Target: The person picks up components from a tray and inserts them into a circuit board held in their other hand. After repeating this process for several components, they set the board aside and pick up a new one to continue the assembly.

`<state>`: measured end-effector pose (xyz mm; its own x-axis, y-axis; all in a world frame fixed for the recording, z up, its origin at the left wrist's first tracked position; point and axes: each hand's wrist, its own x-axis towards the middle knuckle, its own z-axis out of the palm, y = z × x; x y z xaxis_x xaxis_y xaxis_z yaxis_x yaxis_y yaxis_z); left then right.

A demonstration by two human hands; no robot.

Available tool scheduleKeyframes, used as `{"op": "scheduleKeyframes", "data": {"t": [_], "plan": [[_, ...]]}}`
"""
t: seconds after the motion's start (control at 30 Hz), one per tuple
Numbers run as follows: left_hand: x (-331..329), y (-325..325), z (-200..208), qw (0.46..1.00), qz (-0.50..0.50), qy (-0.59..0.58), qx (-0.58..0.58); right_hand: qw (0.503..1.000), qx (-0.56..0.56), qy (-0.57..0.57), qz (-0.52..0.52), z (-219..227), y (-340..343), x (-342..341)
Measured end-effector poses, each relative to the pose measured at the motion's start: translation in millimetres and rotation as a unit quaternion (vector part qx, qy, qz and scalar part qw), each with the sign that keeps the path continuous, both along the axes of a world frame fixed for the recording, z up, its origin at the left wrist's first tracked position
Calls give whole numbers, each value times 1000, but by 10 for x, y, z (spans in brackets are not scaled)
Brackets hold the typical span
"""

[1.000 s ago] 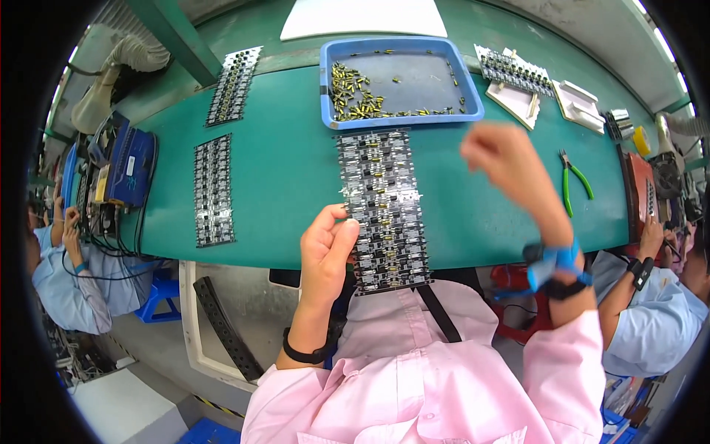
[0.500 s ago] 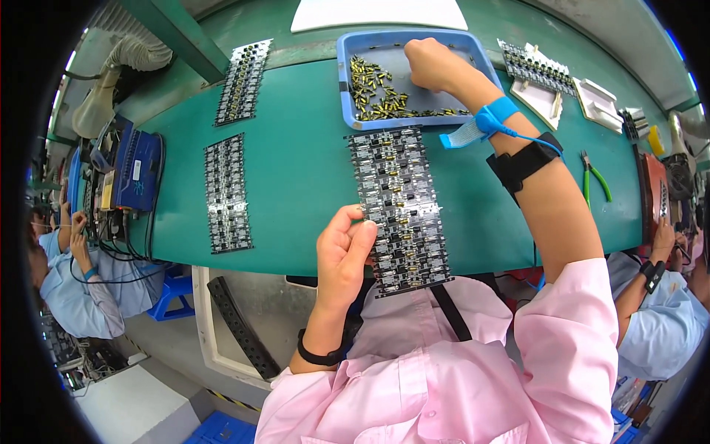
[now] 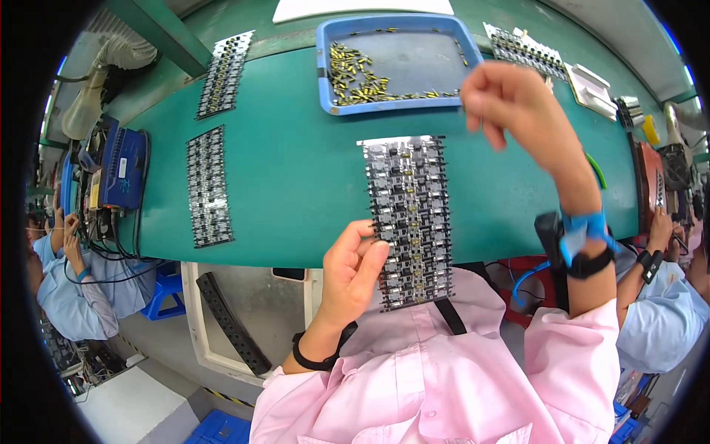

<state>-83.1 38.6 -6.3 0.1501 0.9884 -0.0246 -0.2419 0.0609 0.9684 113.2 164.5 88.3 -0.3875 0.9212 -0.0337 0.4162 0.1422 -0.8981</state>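
Note:
My left hand (image 3: 349,275) grips the left edge of a circuit board panel (image 3: 409,214), thumb on top. This long panel, packed with small silver and black parts, is tilted over the table's near edge, and small brass-coloured parts run down its middle. To the right of a blue tray (image 3: 324,74), in the air, is my right hand (image 3: 510,107). Its thumb and fingers are curled together and slightly blurred; what they pinch, if anything, is too small to make out. Many small brass-and-black cylindrical parts (image 3: 355,78) lie in the tray, mostly on its left side.
Two similar panels lie on the green table (image 3: 281,170) at left: a far panel (image 3: 225,74) and a nearer panel (image 3: 209,185). Another panel (image 3: 525,53) rests near white holders (image 3: 592,90) at far right. A blue device (image 3: 122,170) stands left. Co-workers sit at both sides.
My right hand has come out of the blue tray, moving right and toward me. The panel in my left hand has turned a little and shifted nearer. The whole view has shifted slightly.

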Motion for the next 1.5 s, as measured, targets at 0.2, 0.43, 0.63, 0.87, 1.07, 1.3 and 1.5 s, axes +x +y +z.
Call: {"op": "scheduleKeyframes", "data": {"t": [0.2, 0.43, 0.63, 0.87, 1.07, 1.3, 1.5], "plan": [[415, -242, -122, 999, -53, 7, -8, 982, -105, 146, -65, -266, -668, 338], [712, -351, -120, 995, -95, 28, -3, 964, -23, 195, -180, -521, -871, 694], [893, -425, -6, 997, -79, -13, -3, 967, -52, 216, -126, -568, -860, 822], [814, -371, 144, 992, -108, -31, -56, 950, -110, 269, -109, -544, -869, 782], [838, -283, 86, 998, -56, -28, -29, 957, -100, 248, -109, -527, -921, 721], [845, -359, 9, 999, -25, 34, 19, 968, 126, 93, -196, -431, -1030, 570], [806, -401, -58, 998, -13, 66, 9, 978, 42, 159, -127, -456, -1055, 451]]}}
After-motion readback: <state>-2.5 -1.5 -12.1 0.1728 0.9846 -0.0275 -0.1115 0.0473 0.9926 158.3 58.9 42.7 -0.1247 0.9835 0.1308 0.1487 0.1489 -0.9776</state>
